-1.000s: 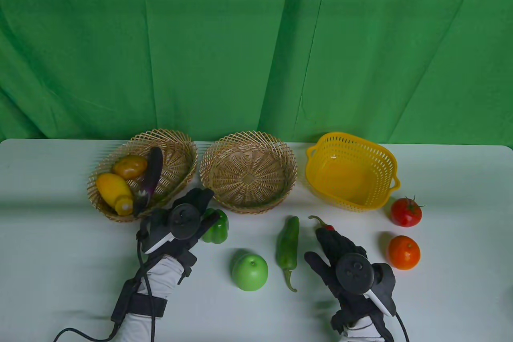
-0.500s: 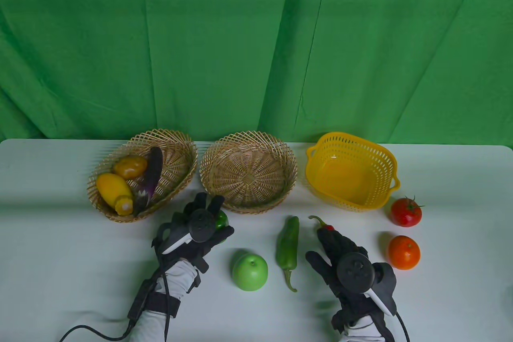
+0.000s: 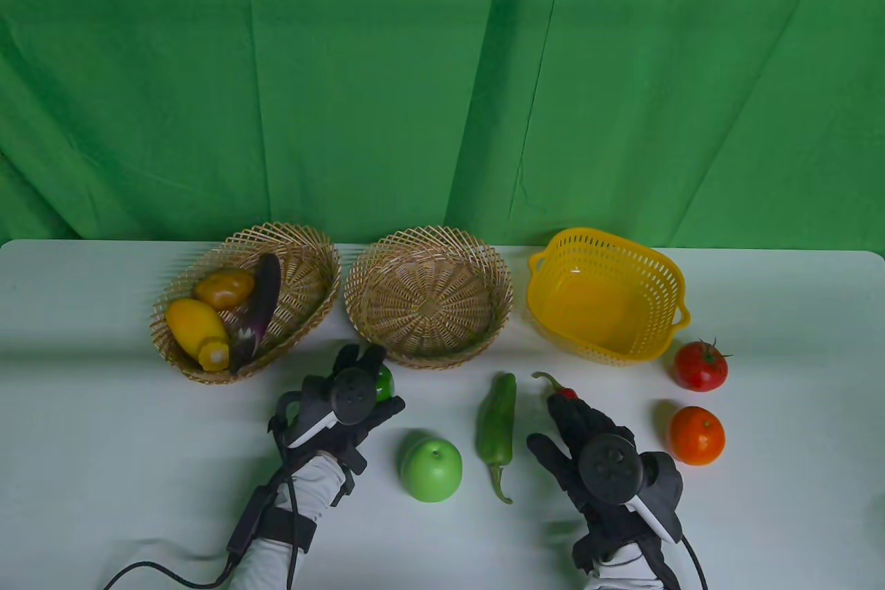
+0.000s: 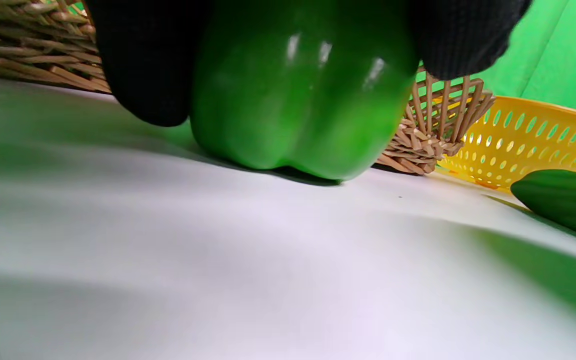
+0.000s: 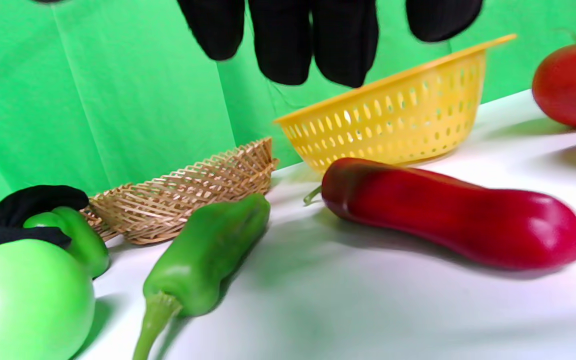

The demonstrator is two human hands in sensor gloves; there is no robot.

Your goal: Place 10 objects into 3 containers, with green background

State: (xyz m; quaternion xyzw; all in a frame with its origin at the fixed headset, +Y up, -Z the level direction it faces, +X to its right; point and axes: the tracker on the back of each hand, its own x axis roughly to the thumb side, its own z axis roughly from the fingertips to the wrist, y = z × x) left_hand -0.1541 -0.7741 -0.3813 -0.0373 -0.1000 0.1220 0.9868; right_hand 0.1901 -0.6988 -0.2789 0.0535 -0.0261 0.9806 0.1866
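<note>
My left hand (image 3: 370,374) grips a green bell pepper (image 3: 384,380) on the table, just in front of the middle wicker basket (image 3: 365,272). In the left wrist view my fingers (image 4: 148,65) wrap both sides of the pepper (image 4: 298,95), whose bottom is at the table surface. My right hand (image 3: 561,413) is open and hovers over a red chili pepper (image 3: 565,392). In the right wrist view my fingers (image 5: 313,40) hang above the red pepper (image 5: 448,215) without touching it.
The left wicker basket (image 3: 308,258) holds two yellow fruits and an eggplant (image 3: 261,303). The yellow plastic basket (image 3: 674,286) is empty. A green apple (image 3: 431,469), a long green pepper (image 3: 496,427), a tomato (image 3: 700,366) and an orange (image 3: 696,436) lie on the table.
My left hand moved right from beside the left basket onto the bell pepper and closed around it. My right hand stayed over the red pepper.
</note>
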